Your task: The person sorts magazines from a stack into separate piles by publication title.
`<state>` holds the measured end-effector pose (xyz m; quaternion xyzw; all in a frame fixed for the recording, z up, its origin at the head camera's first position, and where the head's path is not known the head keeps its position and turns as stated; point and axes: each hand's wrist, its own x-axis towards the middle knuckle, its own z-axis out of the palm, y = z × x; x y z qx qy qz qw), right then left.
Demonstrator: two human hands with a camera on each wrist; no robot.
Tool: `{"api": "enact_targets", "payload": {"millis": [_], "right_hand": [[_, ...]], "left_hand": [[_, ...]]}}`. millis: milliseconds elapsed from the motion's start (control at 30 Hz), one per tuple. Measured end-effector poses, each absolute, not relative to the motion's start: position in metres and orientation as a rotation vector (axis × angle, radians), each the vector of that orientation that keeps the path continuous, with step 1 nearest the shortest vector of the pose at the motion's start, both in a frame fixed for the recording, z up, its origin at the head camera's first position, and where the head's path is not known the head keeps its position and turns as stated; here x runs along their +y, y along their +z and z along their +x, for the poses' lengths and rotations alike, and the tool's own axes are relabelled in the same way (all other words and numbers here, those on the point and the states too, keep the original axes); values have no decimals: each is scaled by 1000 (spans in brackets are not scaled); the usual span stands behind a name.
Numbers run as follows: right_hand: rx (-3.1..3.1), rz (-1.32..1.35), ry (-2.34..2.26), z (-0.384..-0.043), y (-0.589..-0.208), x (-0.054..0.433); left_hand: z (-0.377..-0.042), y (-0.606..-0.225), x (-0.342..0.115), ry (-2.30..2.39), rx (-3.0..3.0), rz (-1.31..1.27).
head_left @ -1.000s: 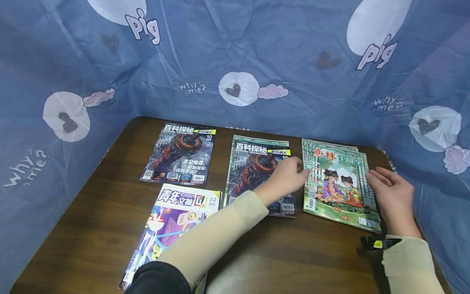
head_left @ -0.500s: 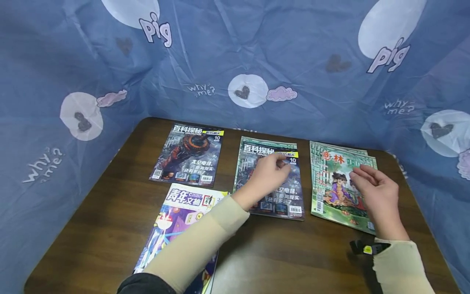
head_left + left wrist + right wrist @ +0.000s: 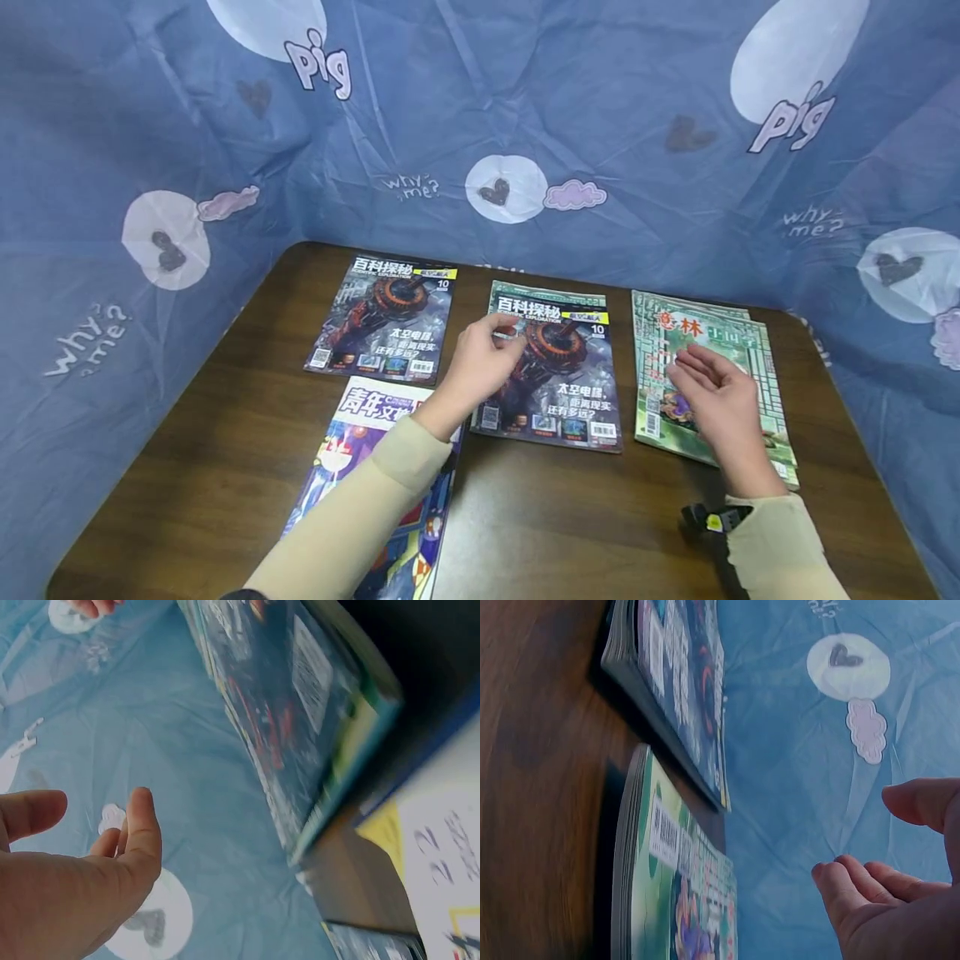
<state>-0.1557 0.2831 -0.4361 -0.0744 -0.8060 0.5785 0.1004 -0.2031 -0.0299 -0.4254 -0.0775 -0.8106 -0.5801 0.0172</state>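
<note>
My left hand (image 3: 480,358) hovers over the left edge of the middle magazine stack, thumb and fingers apart with nothing between them. On top of that stack lies a dark science magazine (image 3: 562,375), with a green magazine (image 3: 547,291) peeking out behind it. My right hand (image 3: 716,400) is above the green illustrated magazines (image 3: 776,392) at the right, partly hiding the cover. In the right wrist view its thumb and fingers (image 3: 844,889) are spread, holding nothing. The left wrist view shows the left hand (image 3: 82,885) likewise relaxed, beside the stack's edge (image 3: 330,787).
Another dark science magazine (image 3: 382,317) lies at the back left. In front of it is a white and purple magazine (image 3: 375,408), partly under the left forearm. The wooden table (image 3: 570,517) is bounded by a blue patterned cloth (image 3: 420,108) behind and at the sides.
My left hand has moved left, from between the middle and right stacks to the middle stack's left edge. My right hand has moved left from the right stack's outer edge to over its cover.
</note>
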Motion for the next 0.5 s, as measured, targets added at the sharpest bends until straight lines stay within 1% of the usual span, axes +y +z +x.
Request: {"api": "enact_targets", "payload": {"millis": [200,500], "right_hand": [[-2355,-242,1747,-157,-436,270],[-2441,-179,1750,-161,-453,254]], "left_hand": [[-202,-430,-43,-1800,-2519,-168],[-204,-441,-56,-1774,-2522,-89]]}}
